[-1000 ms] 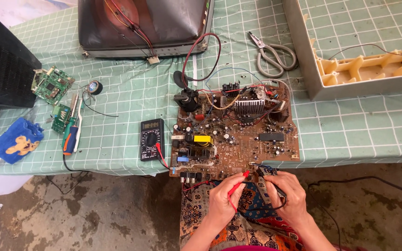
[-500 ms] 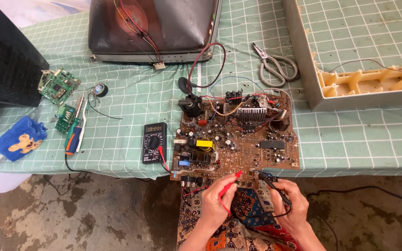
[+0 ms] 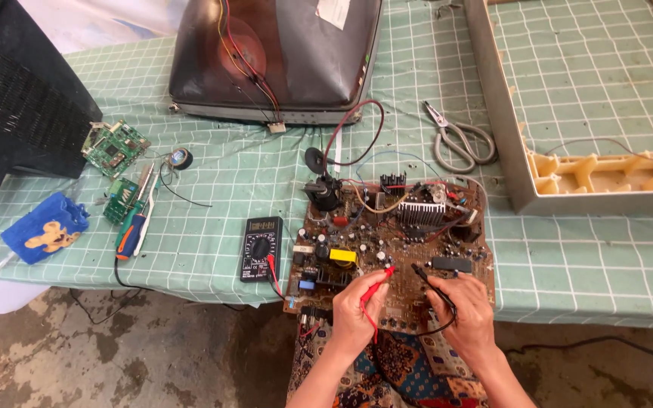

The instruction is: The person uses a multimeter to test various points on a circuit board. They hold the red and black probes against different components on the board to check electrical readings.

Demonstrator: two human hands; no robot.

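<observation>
Up top, a dark glass picture tube [image 3: 277, 57] lies on the green gridded desk [image 3: 591, 257], grey-handled pliers [image 3: 459, 140] to its right, a cream plastic casing [image 3: 591, 177] beyond. Far left: a black ribbed housing [image 3: 17, 113], two small green circuit boards [image 3: 115, 147], an orange-handled screwdriver [image 3: 130, 230], a blue cloth pouch [image 3: 43, 227].

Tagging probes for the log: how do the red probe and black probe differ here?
The red probe is in the left hand; the black probe is in the right hand. Red slants up to the right, black up to the left. Both tips are at the brown circuit board.
</observation>
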